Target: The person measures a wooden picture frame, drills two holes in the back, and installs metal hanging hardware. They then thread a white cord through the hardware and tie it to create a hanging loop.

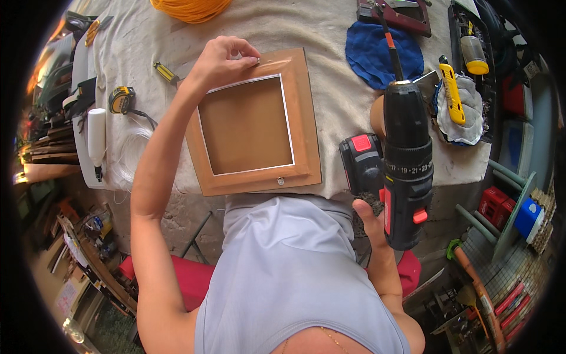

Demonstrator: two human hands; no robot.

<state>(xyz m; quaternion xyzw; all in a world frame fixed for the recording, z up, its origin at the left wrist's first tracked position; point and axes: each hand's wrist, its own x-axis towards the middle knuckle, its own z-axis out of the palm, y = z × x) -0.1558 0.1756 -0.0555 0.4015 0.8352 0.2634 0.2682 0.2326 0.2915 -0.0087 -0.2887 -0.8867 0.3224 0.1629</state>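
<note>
Wooden picture frame [253, 124] lies back-up on the cloth table [330, 88], at about 11 o'clock from the drill [407, 159]. The left hand [221, 59] pinches something tiny at its top edge. The right hand [374, 227] squeezes the drill. The bit could slip and poke fingers.

Workbench [306, 26] draped in a pale, stained cloth — takes up the upper middle of the view. Left of the bench: cluttered shelves [47, 118], dim, warm orange light at the far edge. Below the bench, a red seat [194, 277]. Right of the bench — a grey-green stand [501, 212] over red and blue boxes [513, 212]; wire mesh [519, 265] near them.
</note>
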